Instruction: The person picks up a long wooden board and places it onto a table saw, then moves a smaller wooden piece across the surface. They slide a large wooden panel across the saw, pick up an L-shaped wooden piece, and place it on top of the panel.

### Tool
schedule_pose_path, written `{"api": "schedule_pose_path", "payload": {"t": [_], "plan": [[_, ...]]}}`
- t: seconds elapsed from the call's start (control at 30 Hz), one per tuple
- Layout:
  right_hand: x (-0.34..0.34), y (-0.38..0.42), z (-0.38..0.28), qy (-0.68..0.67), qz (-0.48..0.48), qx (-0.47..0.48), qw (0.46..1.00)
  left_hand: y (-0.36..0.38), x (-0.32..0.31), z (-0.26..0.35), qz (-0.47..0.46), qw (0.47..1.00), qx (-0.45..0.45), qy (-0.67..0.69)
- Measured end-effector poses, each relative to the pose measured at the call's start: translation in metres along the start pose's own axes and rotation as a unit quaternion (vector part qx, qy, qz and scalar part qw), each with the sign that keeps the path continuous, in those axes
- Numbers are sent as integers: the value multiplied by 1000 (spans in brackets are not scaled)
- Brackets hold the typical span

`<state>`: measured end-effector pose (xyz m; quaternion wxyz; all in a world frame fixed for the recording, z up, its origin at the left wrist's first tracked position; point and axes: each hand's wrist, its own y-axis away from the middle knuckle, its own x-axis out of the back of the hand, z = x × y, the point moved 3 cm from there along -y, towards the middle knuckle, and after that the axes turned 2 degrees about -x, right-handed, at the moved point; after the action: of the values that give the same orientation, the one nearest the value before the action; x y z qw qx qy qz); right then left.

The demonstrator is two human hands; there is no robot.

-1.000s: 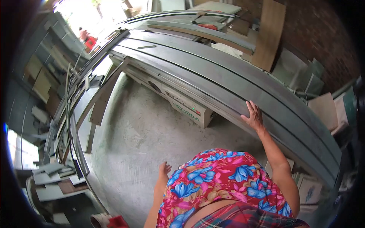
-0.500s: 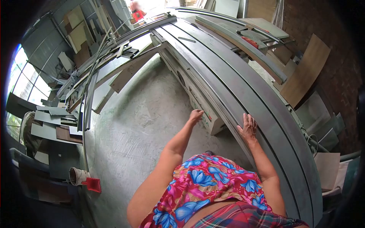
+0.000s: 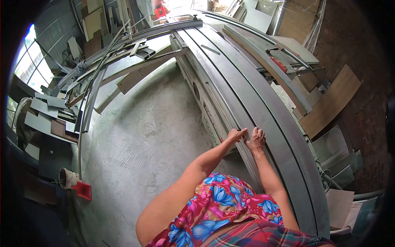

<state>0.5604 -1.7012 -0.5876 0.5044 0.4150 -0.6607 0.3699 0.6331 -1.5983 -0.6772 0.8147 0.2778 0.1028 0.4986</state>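
Observation:
A long grey metal machine table [image 3: 267,111] with dark lengthwise slots runs away from me. My right hand [image 3: 256,142] rests on its top near the left edge, palm down and fingers stretched out. Close beside it, my left hand [image 3: 238,135] is at the table's metal edge rail [image 3: 224,113], its fingers bent and closed. Whatever they hold, if anything, is too small or hidden to make out. Below the rail, the machine's pale side panel [image 3: 209,125] carries green lettering.
A small flat bar [image 3: 210,49] lies farther up the table. A side frame [image 3: 140,61] holds loose strips at the left. On the concrete floor [image 3: 140,136] stand a white bucket [image 3: 70,179] and a red dustpan [image 3: 84,191]. A brown board [image 3: 331,103] leans at the right.
My left hand has moved up and right from beside the machine to the table edge. My right hand has shifted left toward it. The view has turned slightly.

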Motion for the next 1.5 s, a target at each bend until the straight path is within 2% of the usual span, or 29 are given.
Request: {"api": "schedule_pose_path", "payload": {"t": [0.03, 0.13, 0.53, 0.77, 0.87, 0.97, 1.07, 1.23, 1.5], "plan": [[3, 1, -1, -5, 11, 6, 1000, 1, -1, 0, 0, 1000, -8, -2], [4, 0, -1, 1, -15, 0, 1000, -8, -9, -8, 10, 998, 41, 51], [6, 2, 3, 7, -14, 16, 1000, 5, -12, -2, 46, 998, 22, 38], [14, 12, 12, 2, -18, 15, 1000, 19, -19, 0, 15, 998, 51, 32], [16, 21, 18, -1, -11, 13, 1000, 9, -29, -18, 10, 997, 37, 66], [24, 29, 22, -8, -11, 12, 1000, 49, -30, 6, 2, 999, 24, 47], [26, 39, 31, -6, -10, 20, 1000, 35, -43, -17, 3, 998, 39, 56], [32, 59, 40, -8, -5, 20, 1000, 73, -51, -6, -18, 998, 22, 48], [45, 94, 58, -18, 7, 24, 1000, 93, -74, -25, -6, 1000, 1, 28]]}}
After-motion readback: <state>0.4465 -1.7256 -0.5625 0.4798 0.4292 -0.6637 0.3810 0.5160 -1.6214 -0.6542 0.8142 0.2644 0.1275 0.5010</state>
